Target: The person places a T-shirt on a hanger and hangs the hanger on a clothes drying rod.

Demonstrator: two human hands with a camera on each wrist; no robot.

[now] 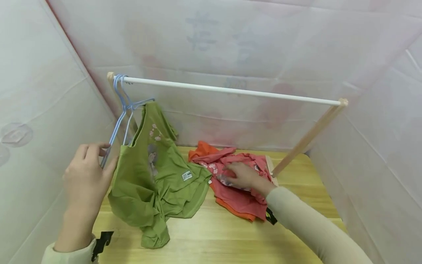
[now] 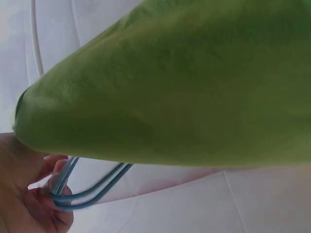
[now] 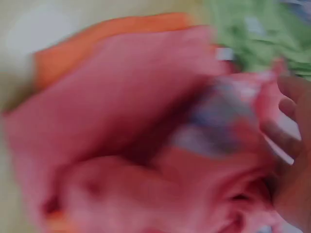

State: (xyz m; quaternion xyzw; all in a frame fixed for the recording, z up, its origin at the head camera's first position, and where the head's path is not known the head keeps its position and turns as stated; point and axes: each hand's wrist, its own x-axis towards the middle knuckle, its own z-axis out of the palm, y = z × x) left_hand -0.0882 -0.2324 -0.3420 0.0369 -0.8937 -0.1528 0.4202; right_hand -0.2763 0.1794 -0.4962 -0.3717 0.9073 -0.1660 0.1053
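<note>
Left hand (image 1: 85, 174), frame left: pinches blue hangers (image 1: 118, 126), likely for steadiness; green shirt (image 1: 135, 176), left of centre: draped at hangers; right hand (image 1: 244, 175), centre right: fingers parted over pink shirt (image 1: 235, 196).

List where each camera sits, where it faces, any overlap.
Head: worn on the head, facing forward and down at white rod, green shirt, pink garment; left grip, right grip, sleeves show.
Left wrist: on that wrist, facing green shirt, blue hangers; part of left grip, lower left.
Right wrist: on that wrist, facing pink garment, blurred; right grip at right edge.
Shared: head and left wrist both see the blue hangers.
</note>
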